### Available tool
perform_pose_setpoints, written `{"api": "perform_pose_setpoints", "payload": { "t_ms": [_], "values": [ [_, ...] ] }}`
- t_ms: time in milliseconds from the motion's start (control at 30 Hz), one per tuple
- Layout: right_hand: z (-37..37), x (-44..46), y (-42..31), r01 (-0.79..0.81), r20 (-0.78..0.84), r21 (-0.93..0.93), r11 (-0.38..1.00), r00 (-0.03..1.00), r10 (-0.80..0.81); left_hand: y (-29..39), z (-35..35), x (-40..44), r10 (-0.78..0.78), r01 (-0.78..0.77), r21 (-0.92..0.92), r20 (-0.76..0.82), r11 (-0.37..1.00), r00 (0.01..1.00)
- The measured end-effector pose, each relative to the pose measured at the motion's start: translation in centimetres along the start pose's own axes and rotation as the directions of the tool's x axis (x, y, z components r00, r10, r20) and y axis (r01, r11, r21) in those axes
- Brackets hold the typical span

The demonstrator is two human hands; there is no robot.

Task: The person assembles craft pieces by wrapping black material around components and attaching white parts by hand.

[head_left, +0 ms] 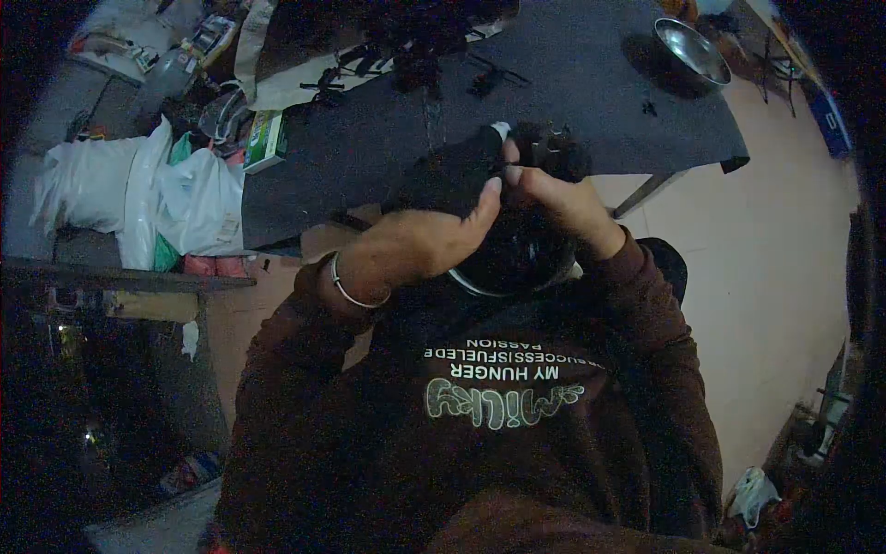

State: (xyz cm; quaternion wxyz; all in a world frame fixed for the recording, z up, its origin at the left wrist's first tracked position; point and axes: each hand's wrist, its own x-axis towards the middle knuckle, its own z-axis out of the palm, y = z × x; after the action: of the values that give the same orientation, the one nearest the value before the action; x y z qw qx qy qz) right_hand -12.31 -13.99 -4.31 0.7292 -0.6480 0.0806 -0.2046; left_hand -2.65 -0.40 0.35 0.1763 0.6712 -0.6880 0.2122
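My left hand, with a bangle at the wrist, is raised above my lap, its thumb and fingers pinched together round a dark item too dim to name. My right hand meets it from the other side, thumb and fingertips closed at the same spot. A small whitish tip shows at the top of the dark item. Below both hands a dark bowl-like container with a shiny rim rests in my lap, its contents too dark to make out.
A dark-covered table lies ahead, with black pieces heaped at its far side. A metal bowl stands at the back right. White plastic bags and a green-white box are at the left.
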Motion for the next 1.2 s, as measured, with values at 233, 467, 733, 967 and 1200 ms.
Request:
{"api": "perform_pose_setpoints", "payload": {
  "t_ms": [233, 467, 733, 967, 1200],
  "values": [
    [-1.1, 0.2, 0.5, 0.015, 0.072, -0.123, 0.992, 0.997, -0.006, -2.9, -1.1, 2.1, -0.612, 0.814, -0.134, 0.593, 0.566, 0.523],
    [-1.8, 0.9, 1.2, -0.018, 0.235, -0.641, 0.768, 0.947, 0.219, -9.5, 3.6, 3.7, -0.688, 0.707, 0.295, 0.629, 0.643, 0.362],
    [-1.2, 1.4, 1.9, 0.178, 0.095, -0.523, 0.833, 0.984, -0.151, -13.8, 8.5, 0.6, -0.531, 0.567, 0.029, 0.397, 0.823, 0.749],
    [-0.4, 1.5, 1.5, 0.268, 0.132, -0.535, 0.801, 0.963, -0.234, -12.6, 6.5, 2.6, -0.659, 0.747, 0.056, 0.519, 0.662, 0.545],
    [-0.5, 1.3, 2.3, 0.238, 0.01, -0.452, 0.86, 0.965, -0.262, -11.5, 5.5, 1.7, -0.671, 0.832, -0.011, 0.586, 0.554, 0.455]
  ]
}}
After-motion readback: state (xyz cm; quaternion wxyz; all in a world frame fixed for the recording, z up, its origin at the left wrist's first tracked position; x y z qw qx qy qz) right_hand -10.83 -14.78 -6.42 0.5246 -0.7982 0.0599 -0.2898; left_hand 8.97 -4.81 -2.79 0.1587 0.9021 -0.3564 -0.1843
